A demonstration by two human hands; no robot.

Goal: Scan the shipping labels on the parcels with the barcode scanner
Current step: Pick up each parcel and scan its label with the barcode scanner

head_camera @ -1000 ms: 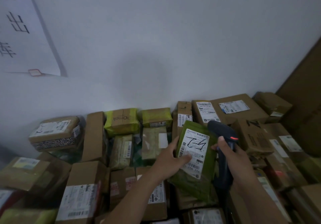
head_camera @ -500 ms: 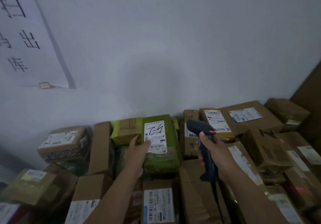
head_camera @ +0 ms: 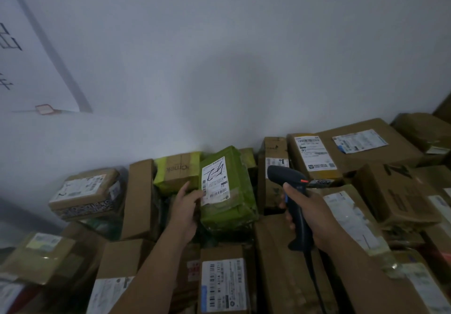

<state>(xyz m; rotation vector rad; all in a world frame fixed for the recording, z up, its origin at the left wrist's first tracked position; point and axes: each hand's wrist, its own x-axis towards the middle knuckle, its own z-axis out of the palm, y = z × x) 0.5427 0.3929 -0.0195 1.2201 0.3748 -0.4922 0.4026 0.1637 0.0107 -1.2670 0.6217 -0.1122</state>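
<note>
A green soft parcel (head_camera: 234, 201) with a white shipping label (head_camera: 214, 182) lies tilted on the pile near the wall. My left hand (head_camera: 185, 206) holds its left edge, thumb on the label's lower corner. To its right my right hand (head_camera: 307, 216) grips the handle of a dark barcode scanner (head_camera: 290, 191), whose head points left and away, at about the level of the green parcel. A brown box with a label (head_camera: 223, 284) sits just in front of me.
Brown cardboard parcels (head_camera: 361, 152) fill the surface on all sides, stacked against a white wall. A yellow-taped box (head_camera: 178, 169) sits left of the green parcel. A paper sign with dark characters (head_camera: 22, 52) hangs on the wall at upper left.
My left hand carried the green parcel away from the scanner to the pile by the wall and set it there. My right hand with the scanner pulled back slightly to the right.
</note>
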